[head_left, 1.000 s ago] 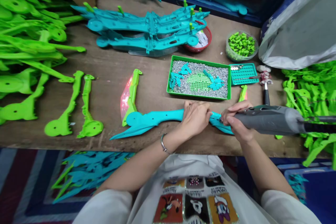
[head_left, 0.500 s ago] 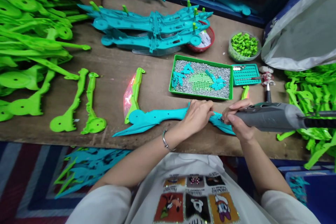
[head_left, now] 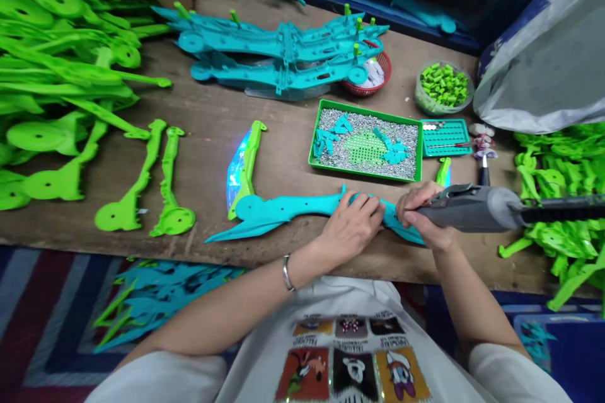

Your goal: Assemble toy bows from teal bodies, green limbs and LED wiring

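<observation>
My left hand (head_left: 354,223) lies across the middle of a long turquoise plastic bow-shaped part (head_left: 302,206), its fingers bent over the part and pressing it to the table. In my right hand (head_left: 425,214) is a grey electric screwdriver (head_left: 477,209), held nearly level near its front end. Its nose points left at the right part of the turquoise piece; my fingers hide the tip. Touching the left end of that piece is a lime-green part with a clear shiny blade (head_left: 249,167). A smaller green piece (head_left: 443,171) shows just beyond the screwdriver.
A green tray (head_left: 363,173) holds many small screws and turquoise bits. Behind it are stacked turquoise parts (head_left: 283,44), a red basket (head_left: 388,75) and a tub of green pegs (head_left: 444,85). Lime-green parts heap up at left (head_left: 47,132) and right (head_left: 562,170).
The screwdriver's rear has swung slightly left and my right hand has shifted a little. My left hand's fingers have spread slightly on the turquoise part. The clear blade's sheen turned from pink to blue.
</observation>
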The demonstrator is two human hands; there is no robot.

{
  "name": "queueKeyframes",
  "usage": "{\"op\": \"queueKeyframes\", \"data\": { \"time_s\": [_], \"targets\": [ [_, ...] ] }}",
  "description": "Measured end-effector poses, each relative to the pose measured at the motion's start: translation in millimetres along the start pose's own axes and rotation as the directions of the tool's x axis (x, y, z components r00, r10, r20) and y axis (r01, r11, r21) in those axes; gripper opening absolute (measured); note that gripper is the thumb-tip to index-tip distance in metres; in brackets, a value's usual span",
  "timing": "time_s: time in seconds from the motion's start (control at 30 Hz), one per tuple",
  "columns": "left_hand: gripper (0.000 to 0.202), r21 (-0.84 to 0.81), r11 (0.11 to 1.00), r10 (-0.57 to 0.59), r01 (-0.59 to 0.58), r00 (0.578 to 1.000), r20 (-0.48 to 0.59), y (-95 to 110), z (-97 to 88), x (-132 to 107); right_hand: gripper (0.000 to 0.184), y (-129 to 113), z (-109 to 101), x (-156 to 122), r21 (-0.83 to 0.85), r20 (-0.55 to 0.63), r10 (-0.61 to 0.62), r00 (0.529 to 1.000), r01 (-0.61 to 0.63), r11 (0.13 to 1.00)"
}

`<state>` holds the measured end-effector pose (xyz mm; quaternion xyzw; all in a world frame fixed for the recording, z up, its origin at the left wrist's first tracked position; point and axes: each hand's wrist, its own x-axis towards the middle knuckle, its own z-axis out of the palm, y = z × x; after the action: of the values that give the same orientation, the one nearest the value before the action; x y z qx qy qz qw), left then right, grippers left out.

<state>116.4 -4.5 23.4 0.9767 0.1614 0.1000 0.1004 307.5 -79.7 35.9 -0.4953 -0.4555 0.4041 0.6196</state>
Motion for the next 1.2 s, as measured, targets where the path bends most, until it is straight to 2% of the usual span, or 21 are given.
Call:
{"op": "queueKeyframes", "data": {
  "time_s": [0.13, 0.2, 0.27, 0.37, 0.47, 0.57, 0.67, 0.8, 1.03, 1.2],
  "targets": [
    [0.032, 0.058, 0.998, -0.03, 0.031, 0.999, -0.026, 3.8, 6.4, -2.4, 0.029, -12.8, -3.8, 10.7, -0.007, 0.157, 0.038, 0.987, -0.037, 0.999],
    [0.031, 0.09, 0.996, -0.025, 0.029, 0.999, -0.048, 10.3, 8.7, -3.7, 0.029, -24.6, -3.0, 21.2, -0.005, 0.182, 0.011, 0.983, -0.01, 1.0],
    [0.031, 0.134, 0.991, -0.009, 0.019, 0.997, -0.073, 18.9, 10.2, -4.9, 0.027, -34.8, 0.8, 37.2, -0.01, 0.116, -0.078, 0.99, 0.08, 0.997],
    [0.039, 0.196, 0.98, -0.011, 0.032, 0.994, -0.109, 30.6, 11.8, -4.9, 0.027, -37.3, 10.4, 68.5, -0.056, -0.064, -0.212, 0.975, 0.208, 0.976],
    [0.046, 0.221, 0.974, -0.014, 0.039, 0.994, -0.11, 36.4, 12.9, -1.9, 0.029, -22.3, 20.7, 97.4, -0.115, -0.199, -0.269, 0.942, 0.25, 0.961],
    [0.044, 0.203, 0.979, 0.011, 0.001, 0.998, -0.058, 38.4, 12.8, 1.8, 0.028, -1.5, 28.7, 113.8, -0.136, -0.26, -0.282, 0.923, 0.255, 0.957],
    [0.044, 0.24, 0.971, 0.006, 0.007, 0.999, -0.053, 42.4, 11.4, 1.5, 0.025, 11.9, 33.7, 118.4, -0.109, -0.255, -0.253, 0.933, 0.232, 0.967],
    [0.045, 0.329, 0.939, -0.067, 0.103, 0.991, -0.117, 53.2, 11.2, -5.3, 0.027, 16.2, 36.3, 118.2, -0.102, -0.248, -0.221, 0.943, 0.202, 0.974],
    [0.044, 0.276, 0.94, -0.181, 0.203, 0.978, -0.103, 67.1, 13.7, -13.3, 0.03, 15.3, 35.8, 119.2, -0.123, -0.227, -0.18, 0.957, 0.155, 0.98],
    [0.045, 0.274, 0.942, -0.172, 0.194, 0.98, -0.105, 71.2, 12.8, -13.4, 0.031, 18.5, 37.4, 120.7, -0.129, -0.174, -0.163, 0.971, 0.141, 0.981]
  ]
}}
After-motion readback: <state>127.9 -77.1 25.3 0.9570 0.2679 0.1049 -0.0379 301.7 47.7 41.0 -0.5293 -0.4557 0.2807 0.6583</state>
